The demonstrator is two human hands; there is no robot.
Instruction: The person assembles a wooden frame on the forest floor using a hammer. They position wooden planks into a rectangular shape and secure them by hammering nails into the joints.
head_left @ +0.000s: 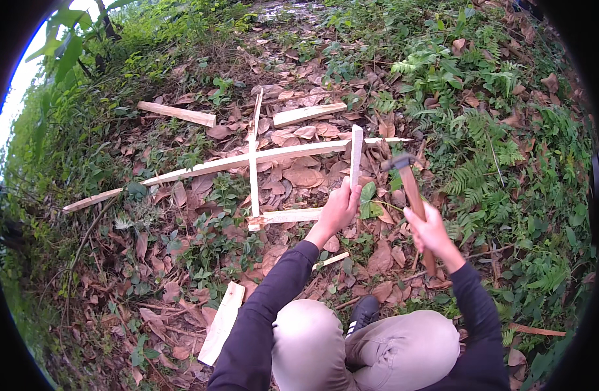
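My left hand (pixel 339 207) is closed round the lower part of a short pale wooden slat (pixel 356 153), which stands up from the hand and crosses in front of a long plank. In my right hand (pixel 430 229) is a hammer with a brown wooden handle (pixel 411 190) and a dark metal head (pixel 398 161), raised just right of the slat. The long plank (pixel 286 152) lies across the leaves. A thin upright slat (pixel 253 176) crosses it, and its near end meets a short crosspiece (pixel 290 216). My left hand hides the crosspiece's right end.
Loose wood pieces lie at the back left (pixel 176 113), back middle (pixel 309 114) and near left (pixel 222 322). A small stick (pixel 331 260) rests before my knees. Dry leaves cover the ground, with ferns (pixel 472 173) on the right. My shoe (pixel 363 314) shows between my legs.
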